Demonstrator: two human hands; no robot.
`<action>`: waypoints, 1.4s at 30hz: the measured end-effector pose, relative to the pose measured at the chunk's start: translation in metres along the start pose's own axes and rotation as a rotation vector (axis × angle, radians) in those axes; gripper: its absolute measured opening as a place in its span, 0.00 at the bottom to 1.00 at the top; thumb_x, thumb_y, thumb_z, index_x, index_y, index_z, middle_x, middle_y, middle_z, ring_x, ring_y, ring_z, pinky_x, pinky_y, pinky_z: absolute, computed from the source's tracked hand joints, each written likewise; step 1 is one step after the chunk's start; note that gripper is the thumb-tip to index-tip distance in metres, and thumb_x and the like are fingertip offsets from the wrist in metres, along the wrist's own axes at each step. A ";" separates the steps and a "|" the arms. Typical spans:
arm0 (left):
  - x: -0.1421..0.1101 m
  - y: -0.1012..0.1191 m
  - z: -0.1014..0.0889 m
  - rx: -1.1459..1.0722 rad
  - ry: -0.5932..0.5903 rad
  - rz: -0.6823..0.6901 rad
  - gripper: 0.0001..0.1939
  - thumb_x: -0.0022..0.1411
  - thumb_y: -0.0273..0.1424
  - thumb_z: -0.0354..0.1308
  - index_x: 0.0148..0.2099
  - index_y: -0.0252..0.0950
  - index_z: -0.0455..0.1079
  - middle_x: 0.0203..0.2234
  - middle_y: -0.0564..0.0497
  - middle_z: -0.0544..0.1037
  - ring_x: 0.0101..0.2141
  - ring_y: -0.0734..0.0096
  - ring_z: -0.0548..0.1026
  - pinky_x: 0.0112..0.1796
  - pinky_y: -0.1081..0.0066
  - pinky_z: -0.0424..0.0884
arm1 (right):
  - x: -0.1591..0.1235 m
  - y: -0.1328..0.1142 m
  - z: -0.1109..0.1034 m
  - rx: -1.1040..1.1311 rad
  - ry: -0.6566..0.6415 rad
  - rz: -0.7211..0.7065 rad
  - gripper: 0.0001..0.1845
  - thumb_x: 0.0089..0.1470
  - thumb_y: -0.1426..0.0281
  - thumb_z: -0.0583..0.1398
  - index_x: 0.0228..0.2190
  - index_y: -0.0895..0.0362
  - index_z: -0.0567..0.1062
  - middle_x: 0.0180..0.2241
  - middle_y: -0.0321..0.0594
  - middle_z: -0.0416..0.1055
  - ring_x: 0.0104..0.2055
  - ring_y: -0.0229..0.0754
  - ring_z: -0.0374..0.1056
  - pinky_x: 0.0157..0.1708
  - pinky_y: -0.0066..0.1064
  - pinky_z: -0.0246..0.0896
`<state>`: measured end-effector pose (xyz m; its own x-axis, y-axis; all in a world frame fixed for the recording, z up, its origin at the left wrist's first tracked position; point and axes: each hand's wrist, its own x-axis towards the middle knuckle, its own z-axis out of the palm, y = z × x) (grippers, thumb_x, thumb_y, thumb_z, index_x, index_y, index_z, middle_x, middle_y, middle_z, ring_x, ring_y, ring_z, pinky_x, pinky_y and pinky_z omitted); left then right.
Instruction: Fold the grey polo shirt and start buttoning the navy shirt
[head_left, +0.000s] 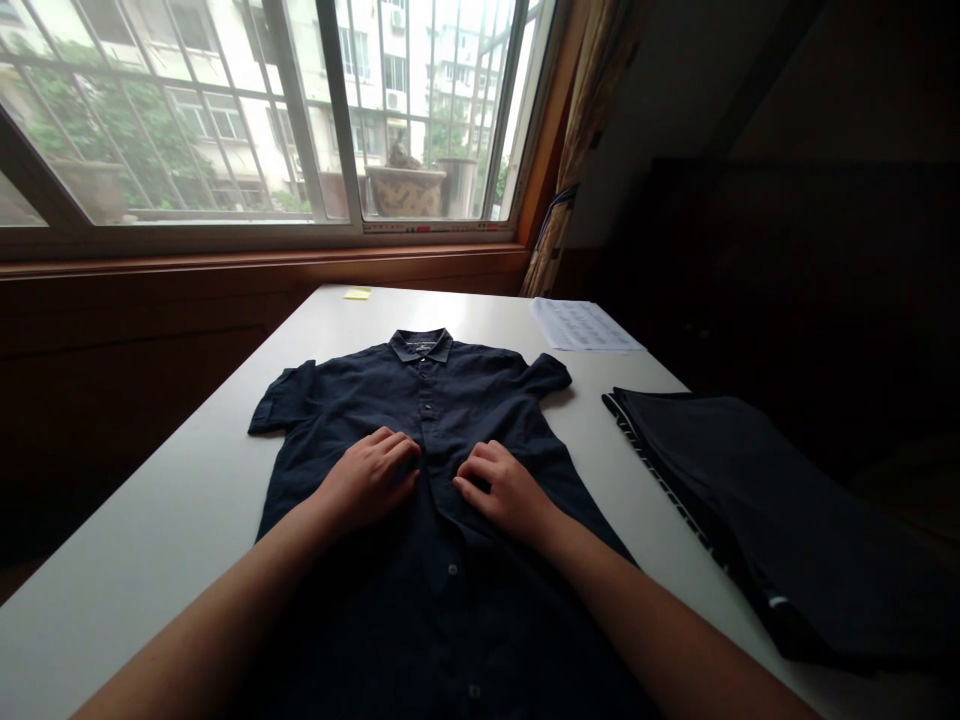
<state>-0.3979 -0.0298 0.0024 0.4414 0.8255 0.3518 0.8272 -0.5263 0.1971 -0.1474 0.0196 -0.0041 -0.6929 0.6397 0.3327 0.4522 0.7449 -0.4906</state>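
Observation:
A dark navy short-sleeved shirt (480,390) lies front up on the white table, its collar towards the window and its lower part near me. Small buttons run down its front placket. My left hand (375,470) is on the shirt's front, left of the placket, with curled fingers closed on the cloth. Across the placket, my right hand (501,485) has its fingers and thumb bent in on the cloth too. The fingertips of both hands are partly hidden. Between and below the hands the fabric shows a raised fold.
Folded dark clothing (750,480) with a light-patterned edge lies along the right side of the white table (172,500). Printed sheets (585,325) and a yellow sticky note (357,294) lie at the far edge. Behind are a barred window and a curtain (570,150).

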 end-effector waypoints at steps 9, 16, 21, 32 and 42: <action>-0.006 -0.005 -0.029 0.281 -0.111 -0.298 0.12 0.68 0.34 0.53 0.44 0.39 0.78 0.41 0.46 0.78 0.41 0.61 0.75 0.38 0.67 0.72 | -0.002 0.005 0.004 -0.052 0.007 0.004 0.13 0.59 0.71 0.61 0.47 0.53 0.76 0.47 0.45 0.70 0.51 0.48 0.65 0.55 0.43 0.63; -0.017 -0.015 -0.027 0.262 -0.221 -0.383 0.17 0.70 0.37 0.50 0.53 0.39 0.75 0.54 0.45 0.75 0.53 0.54 0.73 0.46 0.62 0.72 | -0.004 0.011 0.005 -0.092 -0.095 -0.024 0.22 0.63 0.68 0.57 0.58 0.54 0.69 0.58 0.48 0.65 0.61 0.48 0.62 0.63 0.43 0.58; -0.020 -0.019 -0.022 0.285 -0.213 -0.379 0.22 0.70 0.41 0.52 0.62 0.40 0.68 0.60 0.41 0.68 0.57 0.49 0.67 0.49 0.58 0.70 | -0.009 0.015 -0.008 -0.107 -0.216 -0.109 0.26 0.66 0.64 0.55 0.63 0.53 0.63 0.65 0.46 0.59 0.68 0.49 0.52 0.68 0.48 0.48; -0.014 -0.032 -0.019 0.336 -0.120 -0.485 0.20 0.71 0.37 0.49 0.59 0.37 0.70 0.53 0.40 0.71 0.52 0.53 0.69 0.48 0.61 0.71 | -0.034 0.067 -0.033 -0.301 -0.064 0.033 0.23 0.65 0.61 0.56 0.59 0.52 0.69 0.61 0.46 0.64 0.63 0.51 0.60 0.64 0.49 0.55; -0.005 -0.077 0.001 0.300 -0.144 -0.483 0.26 0.70 0.40 0.46 0.65 0.36 0.66 0.62 0.41 0.65 0.62 0.55 0.63 0.60 0.62 0.62 | -0.002 0.093 -0.027 -0.348 -0.064 0.027 0.26 0.66 0.57 0.53 0.60 0.55 0.66 0.63 0.45 0.62 0.65 0.49 0.57 0.67 0.44 0.51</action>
<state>-0.4639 0.0067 -0.0154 0.0153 0.9878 0.1550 0.9994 -0.0201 0.0292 -0.0885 0.0928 -0.0289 -0.7071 0.6550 0.2665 0.6274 0.7549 -0.1908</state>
